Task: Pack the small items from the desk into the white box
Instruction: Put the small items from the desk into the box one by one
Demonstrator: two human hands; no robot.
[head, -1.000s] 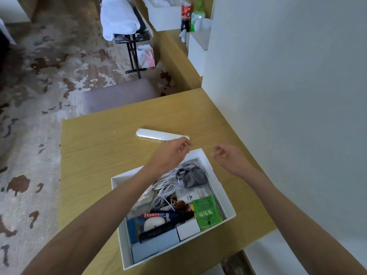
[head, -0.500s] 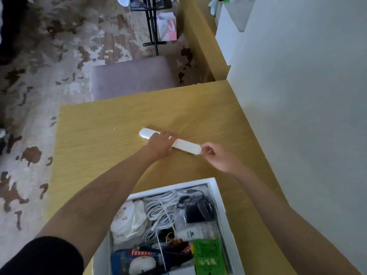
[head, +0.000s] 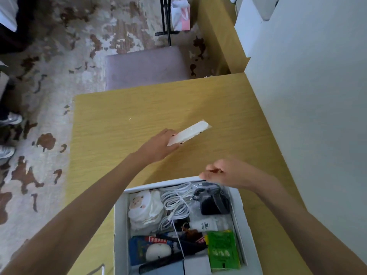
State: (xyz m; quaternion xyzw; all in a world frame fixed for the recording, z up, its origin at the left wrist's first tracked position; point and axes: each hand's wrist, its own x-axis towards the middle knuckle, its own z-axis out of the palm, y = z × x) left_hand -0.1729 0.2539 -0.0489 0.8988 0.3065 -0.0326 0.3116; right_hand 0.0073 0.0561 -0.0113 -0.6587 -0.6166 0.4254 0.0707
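My left hand [head: 158, 146] grips one end of a long flat white packet [head: 190, 132] and holds it tilted above the wooden desk [head: 119, 135]. My right hand [head: 224, 172] hovers at the far rim of the white box [head: 120, 215], fingers loosely curled, holding nothing. The box sits at the desk's near edge. Inside it lie white cables [head: 176, 203], a black charger [head: 213, 202], a sheep-print cloth [head: 144, 207], a green packet [head: 223, 251], a black comb [head: 160, 263] and several other small items.
A white wall [head: 317, 116] bounds the desk on the right. A grey padded stool [head: 147, 66] stands beyond the desk's far edge on patterned carpet. Someone's shoes [head: 10, 120] show at the far left. A pink-and-white bag [head: 180, 14] sits at the back.
My left hand has lifted the white packet off the desk and swung it to a tilt. My right hand let go of its end and drew back to the box's rim.
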